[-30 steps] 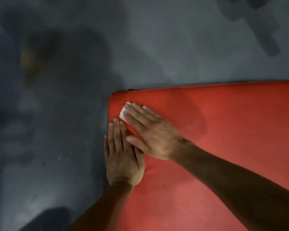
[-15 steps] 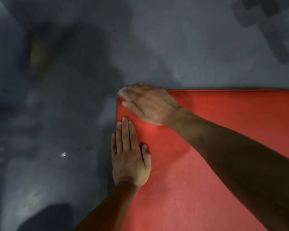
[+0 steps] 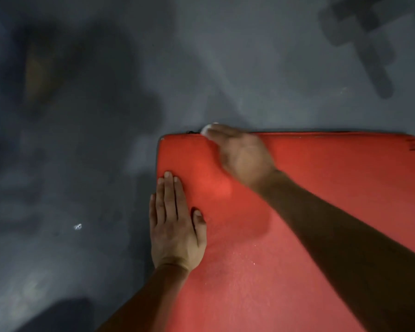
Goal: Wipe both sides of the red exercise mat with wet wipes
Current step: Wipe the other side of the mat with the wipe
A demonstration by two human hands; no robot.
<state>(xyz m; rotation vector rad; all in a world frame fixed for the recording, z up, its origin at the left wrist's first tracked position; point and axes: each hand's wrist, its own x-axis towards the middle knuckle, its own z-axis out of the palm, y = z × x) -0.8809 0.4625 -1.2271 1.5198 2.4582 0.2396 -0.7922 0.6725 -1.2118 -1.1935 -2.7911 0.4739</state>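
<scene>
Both hands are on the red exercise mat, which lies flat on a grey floor and fills the lower right of the view, its far left corner rounded. Flat and palm-down, the left hand rests along the mat's left edge with straight fingers close together and the thumb out to the side, holding nothing. Farther up, the right hand is blurred; it lies over the mat's far edge, fingers stretched toward the corner, and a bit of white wet wipe shows just past its fingertips — the rest is hidden under the hand, so how the fingers hold it cannot be told. Near the left hand the mat surface looks brighter, with a sheen. Out on the floor, well left of the mat, sits a small white speck, and a dark cross-shaped patch marks the far right.
</scene>
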